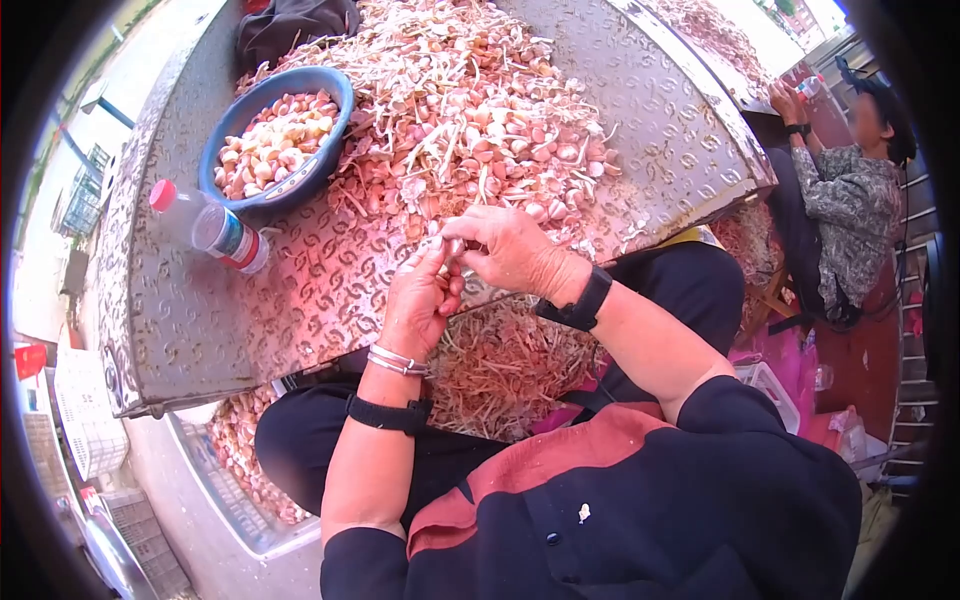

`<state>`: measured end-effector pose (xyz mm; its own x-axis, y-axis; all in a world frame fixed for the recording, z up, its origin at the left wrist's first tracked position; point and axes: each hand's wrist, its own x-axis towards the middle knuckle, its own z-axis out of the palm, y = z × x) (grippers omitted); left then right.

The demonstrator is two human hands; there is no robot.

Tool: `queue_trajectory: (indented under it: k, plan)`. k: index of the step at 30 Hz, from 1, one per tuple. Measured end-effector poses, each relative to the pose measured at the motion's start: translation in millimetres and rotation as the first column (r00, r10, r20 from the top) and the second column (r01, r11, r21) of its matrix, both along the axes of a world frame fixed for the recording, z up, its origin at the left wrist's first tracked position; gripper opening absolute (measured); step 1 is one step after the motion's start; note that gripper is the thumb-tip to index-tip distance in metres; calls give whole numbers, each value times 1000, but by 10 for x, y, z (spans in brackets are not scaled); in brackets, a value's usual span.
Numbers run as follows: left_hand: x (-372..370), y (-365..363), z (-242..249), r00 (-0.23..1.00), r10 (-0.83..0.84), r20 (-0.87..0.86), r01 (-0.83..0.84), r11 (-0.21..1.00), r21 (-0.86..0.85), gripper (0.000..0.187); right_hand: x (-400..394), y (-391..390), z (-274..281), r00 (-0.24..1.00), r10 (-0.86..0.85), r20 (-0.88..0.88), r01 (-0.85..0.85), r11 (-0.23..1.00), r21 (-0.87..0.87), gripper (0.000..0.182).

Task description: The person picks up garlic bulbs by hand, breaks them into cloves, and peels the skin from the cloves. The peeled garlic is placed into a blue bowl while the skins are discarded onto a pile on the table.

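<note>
Both of my hands meet over the front part of the metal table (300, 300). My left hand (420, 295) has its fingers curled round a small garlic clove (455, 247). From the right, my right hand (515, 250) pinches at the same clove with thumb and fingertips. Just beyond the hands lies a large heap of garlic cloves and dry stalks (480, 130). A blue basin (340, 100) with cloves in it stands at the heap's left side.
A clear plastic bottle with a pink cap (210, 228) is on the table's left. Stalks and skins (510, 360) lie below the front edge. A crate of garlic (250, 480) stands lower left. Another person (850, 200) sits at the right.
</note>
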<state>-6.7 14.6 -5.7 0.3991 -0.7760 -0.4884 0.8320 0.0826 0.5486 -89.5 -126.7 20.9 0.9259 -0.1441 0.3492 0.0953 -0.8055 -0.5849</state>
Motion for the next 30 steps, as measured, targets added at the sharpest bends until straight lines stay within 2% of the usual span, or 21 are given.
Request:
queue_trajectory:
  k: [2, 4, 5, 6, 7, 8, 9, 10, 11, 12, 14, 15, 16, 17, 18, 19, 22, 24, 27, 28, 30]
  plan:
    - [-35, 14, 68, 999, -22, 35, 22, 1000, -6, 15, -53, -3, 57, 1000, 12, 19, -14, 995, 96, 26]
    - [-39, 53, 103, 992, -84, 98, 97, 986, -132, 16, -99, -29, 94, 998, 28, 65, -37, 988, 149, 24]
    - [-56, 66, 137, 992, -93, 80, 106, 978, -178, 15, -145, -52, 156, 994, 91, -52, -60, 900, 431, 26]
    - [-87, 78, 186, 992, -97, 85, 111, 978, -177, 15, -187, -81, 220, 972, 186, -141, -42, 735, 677, 28]
    - [-129, 84, 267, 992, -124, 22, 125, 954, -274, 15, -209, -133, 276, 972, 209, -107, -47, 620, 783, 30]
    - [-167, 102, 346, 987, -158, -38, 133, 920, -368, 15, -231, -211, 303, 982, 145, -124, 28, 534, 845, 27]
    - [-208, 147, 412, 970, -240, -41, 195, 867, -458, 17, -228, -270, 340, 981, 19, -194, 132, 667, 733, 26]
    - [-296, 197, 562, 952, -304, -18, 263, 850, -457, 18, -224, -329, 370, 963, -121, -240, 245, 766, 595, 26]
    - [-412, 217, 732, 944, -330, 12, 295, 826, -481, 19, -197, -395, 245, 966, -153, -207, 245, 790, 561, 17]
    - [-548, 256, 922, 939, -341, 40, 319, 823, -470, 27, -157, -396, 167, 966, -218, -139, 257, 874, 412, 13]
    - [-722, 407, 1234, 872, -480, 99, 458, 724, -516, 24, -32, -346, 46, 983, -183, -32, 186, 960, 211, 12]
    - [-736, 462, 1399, 807, -554, 204, 563, 620, -546, 21, 39, -328, -53, 991, -132, 8, 131, 988, 80, 13]
    - [-780, 465, 1458, 781, -521, 345, 593, 442, -673, 21, 106, -288, -93, 991, -130, 7, 129, 988, 82, 13]
    - [-826, 408, 1502, 784, -405, 471, 599, 294, -745, 27, 175, -232, -125, 991, -115, -62, 108, 988, -111, 13]
    - [-840, 418, 1566, 764, -361, 534, 626, 216, -749, 31, 238, -181, -163, 985, -114, -132, 70, 952, -297, 13]
    - [-1099, 467, 1560, 898, -174, 403, 435, 224, -872, 21, 294, -156, -239, 986, -102, -135, 40, 918, -395, 12]
    - [-1152, 597, 1665, 914, -226, 337, 398, 338, -853, 22, 367, -88, -298, 987, -84, -140, 9, 883, -469, 9]
    - [-1102, 586, 1659, 893, -182, 412, 450, 309, -838, 22, 376, -103, -304, 988, -83, -133, 11, 883, -470, 8]
    - [-916, 552, 1746, 828, -151, 540, 559, 286, -778, 22, 311, -130, -309, 991, -110, -80, 86, 962, -259, 6]
    - [-871, 542, 1780, 782, -160, 603, 622, 279, -732, 23, 263, -171, -298, 990, -113, -80, 88, 962, -259, 6]
    - [-943, 561, 1718, 806, -110, 582, 585, 298, -754, 23, 182, -222, -280, 991, -131, -16, 126, 979, -161, 8]
